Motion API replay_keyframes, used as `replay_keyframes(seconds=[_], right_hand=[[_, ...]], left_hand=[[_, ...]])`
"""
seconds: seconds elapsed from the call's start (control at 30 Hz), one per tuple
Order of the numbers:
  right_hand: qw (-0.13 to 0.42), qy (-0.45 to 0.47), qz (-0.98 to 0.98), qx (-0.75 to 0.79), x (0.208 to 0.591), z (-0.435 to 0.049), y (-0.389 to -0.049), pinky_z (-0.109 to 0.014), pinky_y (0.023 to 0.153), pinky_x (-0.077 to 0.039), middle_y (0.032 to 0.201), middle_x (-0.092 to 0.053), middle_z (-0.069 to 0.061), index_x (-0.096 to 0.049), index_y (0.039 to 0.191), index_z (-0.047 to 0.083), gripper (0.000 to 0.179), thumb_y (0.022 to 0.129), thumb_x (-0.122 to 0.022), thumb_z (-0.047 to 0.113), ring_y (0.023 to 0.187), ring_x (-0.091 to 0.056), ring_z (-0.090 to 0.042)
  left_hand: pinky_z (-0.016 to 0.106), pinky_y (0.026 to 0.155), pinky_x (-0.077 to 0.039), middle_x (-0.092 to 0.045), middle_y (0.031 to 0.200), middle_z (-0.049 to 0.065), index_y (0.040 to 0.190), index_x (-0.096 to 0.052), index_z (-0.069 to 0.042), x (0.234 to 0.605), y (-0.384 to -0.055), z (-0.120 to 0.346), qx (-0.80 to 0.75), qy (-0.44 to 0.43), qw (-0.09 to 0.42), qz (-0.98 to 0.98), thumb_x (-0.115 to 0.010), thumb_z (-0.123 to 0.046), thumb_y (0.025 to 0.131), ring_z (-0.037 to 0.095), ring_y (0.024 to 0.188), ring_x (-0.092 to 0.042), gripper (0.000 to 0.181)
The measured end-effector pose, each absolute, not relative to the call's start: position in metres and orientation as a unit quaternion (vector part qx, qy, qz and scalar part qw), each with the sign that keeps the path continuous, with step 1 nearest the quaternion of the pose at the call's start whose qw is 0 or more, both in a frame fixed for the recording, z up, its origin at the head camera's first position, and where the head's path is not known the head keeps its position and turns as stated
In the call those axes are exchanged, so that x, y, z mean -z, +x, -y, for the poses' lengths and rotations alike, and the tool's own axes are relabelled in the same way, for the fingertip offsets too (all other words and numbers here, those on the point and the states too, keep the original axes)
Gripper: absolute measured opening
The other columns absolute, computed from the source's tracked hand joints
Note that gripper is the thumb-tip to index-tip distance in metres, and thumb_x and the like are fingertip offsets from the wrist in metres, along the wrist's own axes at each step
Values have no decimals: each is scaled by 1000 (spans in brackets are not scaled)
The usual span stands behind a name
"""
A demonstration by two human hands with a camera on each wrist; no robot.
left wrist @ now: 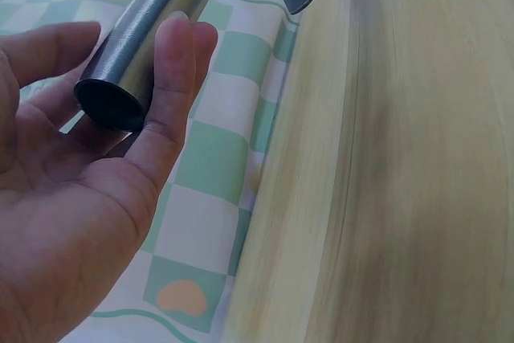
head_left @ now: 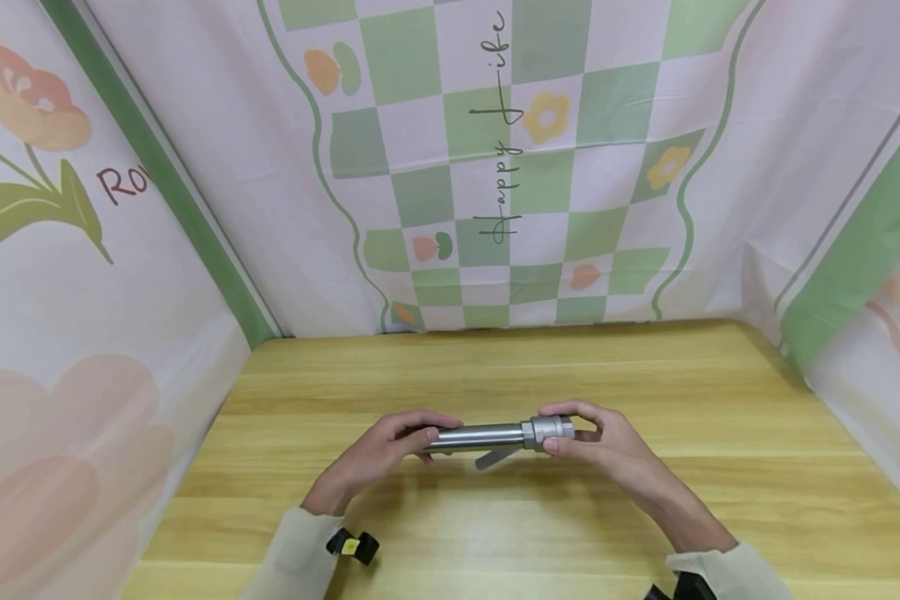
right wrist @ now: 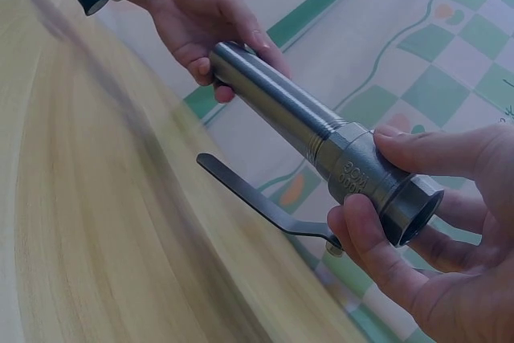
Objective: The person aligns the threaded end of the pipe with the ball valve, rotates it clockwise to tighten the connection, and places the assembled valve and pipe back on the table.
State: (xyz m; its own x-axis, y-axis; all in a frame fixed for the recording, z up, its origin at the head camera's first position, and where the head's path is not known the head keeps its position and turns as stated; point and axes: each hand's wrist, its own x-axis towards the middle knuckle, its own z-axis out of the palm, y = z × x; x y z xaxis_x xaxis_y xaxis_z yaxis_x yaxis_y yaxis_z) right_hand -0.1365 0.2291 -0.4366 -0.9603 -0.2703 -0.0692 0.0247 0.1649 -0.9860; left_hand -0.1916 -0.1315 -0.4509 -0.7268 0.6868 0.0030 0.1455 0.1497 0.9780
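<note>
Nearest us, pale sleeves (head_left: 296,546) and black wrist devices (head_left: 367,548) sit just behind the hands. The left hand (head_left: 381,447) has its thumb and fingers curled round the free end of a metal pipe (head_left: 483,435); the right hand (head_left: 607,443) pinches a metal valve (head_left: 547,429) at the other end, so pipe and valve lie between the hands. The valve's flat handle (head_left: 493,458) slants toward the left hand. We see threads at the joint, though we can't quite tell how far they go in. Below the hands is a wood-grain counter (head_left: 450,533); beyond them hangs a checked cloth (head_left: 476,200).
</note>
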Motion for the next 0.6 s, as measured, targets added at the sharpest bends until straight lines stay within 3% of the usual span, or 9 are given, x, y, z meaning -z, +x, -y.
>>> replay_keyframes(seconds=[0.47, 0.6], right_hand=[[114, -83, -756, 639, 436, -229, -136, -38, 96, -65, 140, -63, -28, -62, 146, -2, 55, 98, -82, 18, 111, -76, -29], [114, -84, -756, 639, 437, -229, -136, -39, 96, -64, 140, -63, -29, -61, 146, -3, 56, 98, -82, 18, 112, -76, -30]], left_hand=[[38, 97, -64, -66, 149, 15, 149, -66, -11, 450, -190, 131, -596, 289, 234, -712, -55, -22, 116, 33, 122, -66, 36], [38, 98, -64, -66, 150, 15, 149, -66, -11, 450, -190, 130, -597, 293, 232, -710, -56, -20, 116, 31, 122, -67, 36]])
